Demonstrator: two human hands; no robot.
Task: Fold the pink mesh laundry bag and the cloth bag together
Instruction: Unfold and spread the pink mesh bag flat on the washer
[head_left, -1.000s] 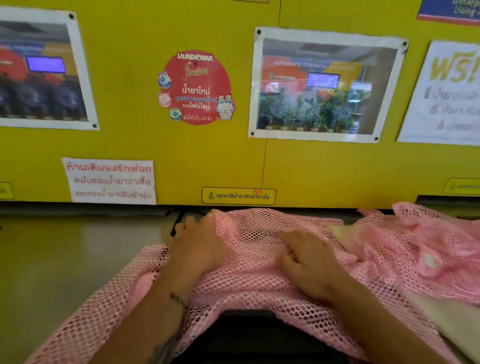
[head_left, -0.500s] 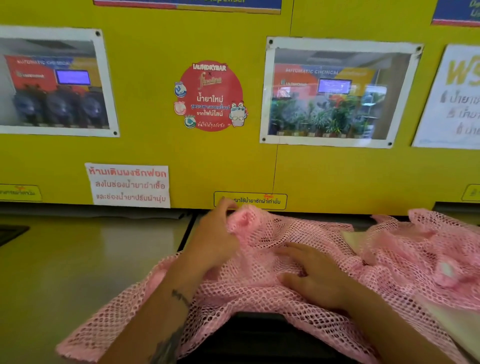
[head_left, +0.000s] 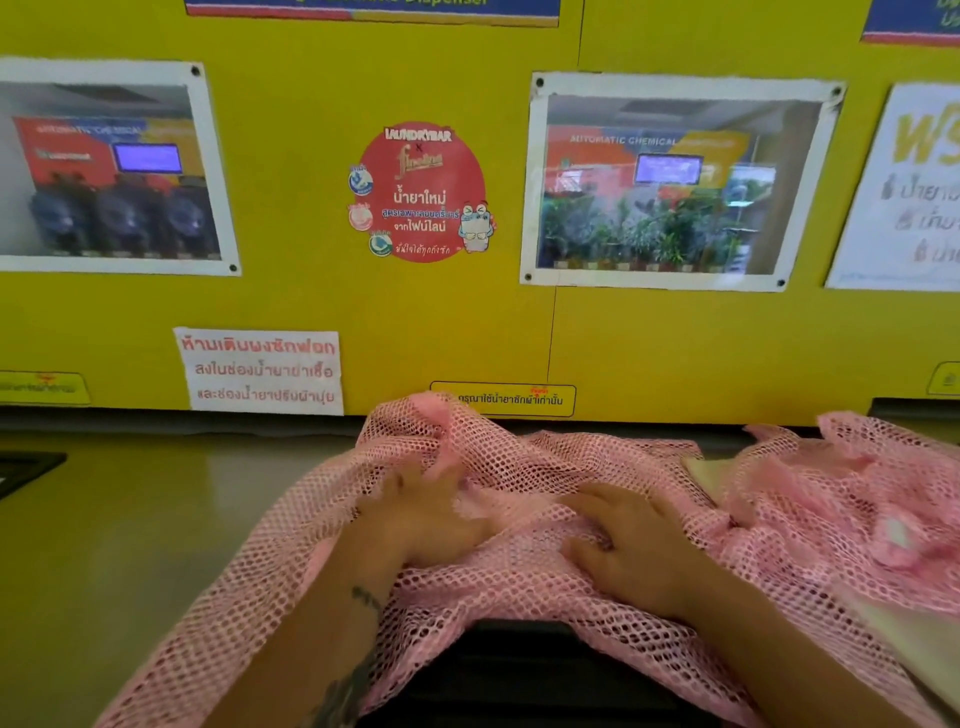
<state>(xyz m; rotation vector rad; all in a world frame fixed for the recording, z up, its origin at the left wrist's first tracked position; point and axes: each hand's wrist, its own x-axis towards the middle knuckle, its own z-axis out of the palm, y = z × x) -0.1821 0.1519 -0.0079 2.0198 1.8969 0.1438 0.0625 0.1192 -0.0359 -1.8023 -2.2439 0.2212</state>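
Note:
The pink mesh laundry bag (head_left: 519, 587) lies spread and rumpled across the counter in front of me. My left hand (head_left: 421, 519) is closed on a bunched fold of the mesh, which rises to a peak near the yellow wall. Just to the right, my right hand (head_left: 634, 551) lies flat on the mesh with its fingers spread. The beige cloth bag (head_left: 709, 475) shows through a gap in the mesh at the right. Another beige part pokes out at the lower right edge. Most of the cloth bag is hidden under the mesh.
A yellow wall panel (head_left: 311, 301) with framed photos, a red round sticker (head_left: 421, 192) and paper notices stands right behind the counter. The grey-green counter top (head_left: 130, 545) extends to the left. A black object (head_left: 519, 675) sits under the mesh near me.
My left hand went from resting flat to grasping the mesh's far edge, lifted it, and has drawn it back a little. My right hand has stayed pressed on the mesh.

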